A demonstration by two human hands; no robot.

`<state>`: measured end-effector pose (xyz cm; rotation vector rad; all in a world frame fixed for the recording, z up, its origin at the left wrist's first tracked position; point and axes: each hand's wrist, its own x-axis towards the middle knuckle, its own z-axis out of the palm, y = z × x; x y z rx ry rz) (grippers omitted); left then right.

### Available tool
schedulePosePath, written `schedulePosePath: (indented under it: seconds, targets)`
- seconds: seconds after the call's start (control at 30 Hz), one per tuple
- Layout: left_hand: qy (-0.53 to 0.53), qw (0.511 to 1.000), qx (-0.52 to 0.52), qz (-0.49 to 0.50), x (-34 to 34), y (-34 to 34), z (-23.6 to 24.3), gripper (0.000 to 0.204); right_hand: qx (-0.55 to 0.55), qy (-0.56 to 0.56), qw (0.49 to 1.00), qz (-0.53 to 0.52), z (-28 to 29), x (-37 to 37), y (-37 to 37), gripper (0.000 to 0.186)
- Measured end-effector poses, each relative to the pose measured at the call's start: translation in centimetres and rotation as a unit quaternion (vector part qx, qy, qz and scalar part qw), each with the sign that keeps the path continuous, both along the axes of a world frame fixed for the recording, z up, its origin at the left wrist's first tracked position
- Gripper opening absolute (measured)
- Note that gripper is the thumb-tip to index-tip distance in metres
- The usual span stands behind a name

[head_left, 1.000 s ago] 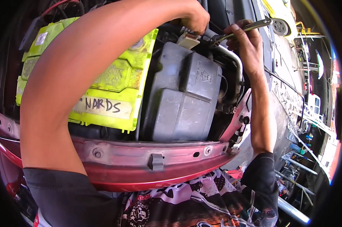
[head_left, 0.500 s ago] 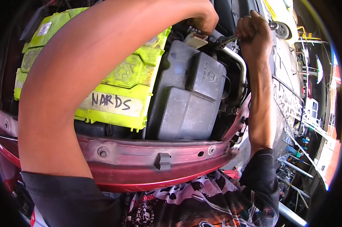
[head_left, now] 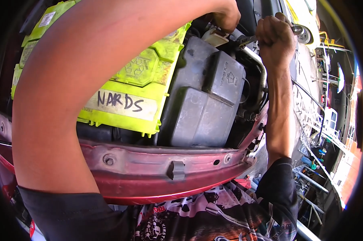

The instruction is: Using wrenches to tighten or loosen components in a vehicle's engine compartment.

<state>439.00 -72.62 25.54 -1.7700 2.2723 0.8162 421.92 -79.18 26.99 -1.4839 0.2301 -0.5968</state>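
My right hand (head_left: 276,38) is wrapped round a metal wrench (head_left: 297,30); the tool's left end sits among fittings by a metal pipe (head_left: 258,60) at the top of the engine bay. My left hand (head_left: 227,20) is curled just left of it, above a small off-white plastic block (head_left: 215,38); its fingertips and whatever they hold are hidden. Below lie a grey plastic reservoir (head_left: 199,116) and a lime-yellow plastic battery or cover (head_left: 137,122) with a label strip, partly behind my left forearm.
The red front body panel (head_left: 129,158) runs across the lower middle, before my patterned clothing. At the right are a yellow vehicle (head_left: 313,18) with a visible wheel, metal frames (head_left: 322,124), steel tubes (head_left: 314,182) and assorted workshop items.
My right fingers have closed into a fist round the wrench handle. Both hands appear farther right in the picture, and the engine bay has shifted slightly right with them.
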Motion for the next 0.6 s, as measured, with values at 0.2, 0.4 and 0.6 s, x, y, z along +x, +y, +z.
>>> schedulePosePath:
  seconds: [0.2, 0.4, 0.6]
  targets:
    - [0.127, 0.987, -0.052, 0.081, -0.4, -1.7, -2.4, 0.033, -0.105, 0.079, 0.986, -0.102, -0.3, -0.6, -0.1, 0.014]
    - [0.149, 0.971, -0.145, 0.117, -0.3, 1.2, 0.7, 0.038, -0.269, 0.243, 0.926, 0.108, 0.6, -2.9, -1.7, 0.031]
    - [0.145, 0.973, -0.143, 0.107, -0.4, 1.2, 0.9, 0.034, -0.329, 0.312, 0.871, 0.191, 1.0, -3.5, -5.3, 0.039]
